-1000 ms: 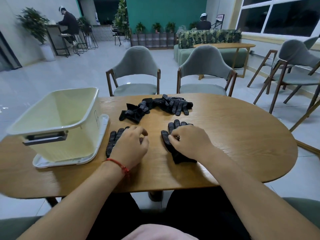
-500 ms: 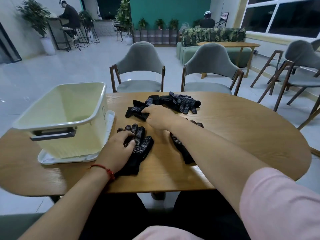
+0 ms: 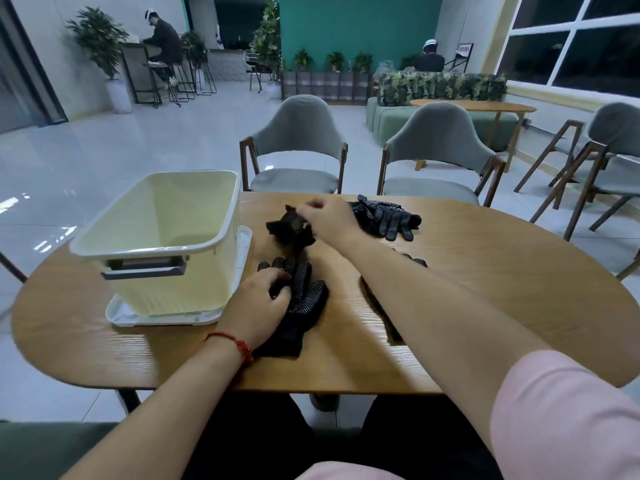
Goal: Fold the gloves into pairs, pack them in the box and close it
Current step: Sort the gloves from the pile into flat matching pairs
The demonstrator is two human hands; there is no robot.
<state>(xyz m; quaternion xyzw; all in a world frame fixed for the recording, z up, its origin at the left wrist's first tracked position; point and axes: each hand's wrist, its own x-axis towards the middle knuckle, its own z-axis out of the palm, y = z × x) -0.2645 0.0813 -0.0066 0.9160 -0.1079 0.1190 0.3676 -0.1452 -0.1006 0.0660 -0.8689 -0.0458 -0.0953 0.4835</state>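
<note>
A black dotted glove [image 3: 304,299] lies flat near the table's front, and my left hand [image 3: 259,299] presses on its left side with fingers curled over it. My right hand [image 3: 327,216] reaches across the table and pinches a crumpled black glove [image 3: 287,230], lifting it off the wood. More dotted gloves [image 3: 388,220] lie in a heap just right of that hand. Another glove [image 3: 412,261] is mostly hidden under my right forearm. The pale yellow box [image 3: 156,244] stands open and empty at the left, set on its white lid [image 3: 138,318].
The oval wooden table [image 3: 502,289] has free surface on its right half. Two grey chairs [image 3: 298,150] stand at the far edge, more chairs at the right. Two people sit far off in the room.
My right hand left the near right glove, reached to the far heap and now lifts a crumpled glove. My left hand stayed on the near left glove, which now lies more spread out.
</note>
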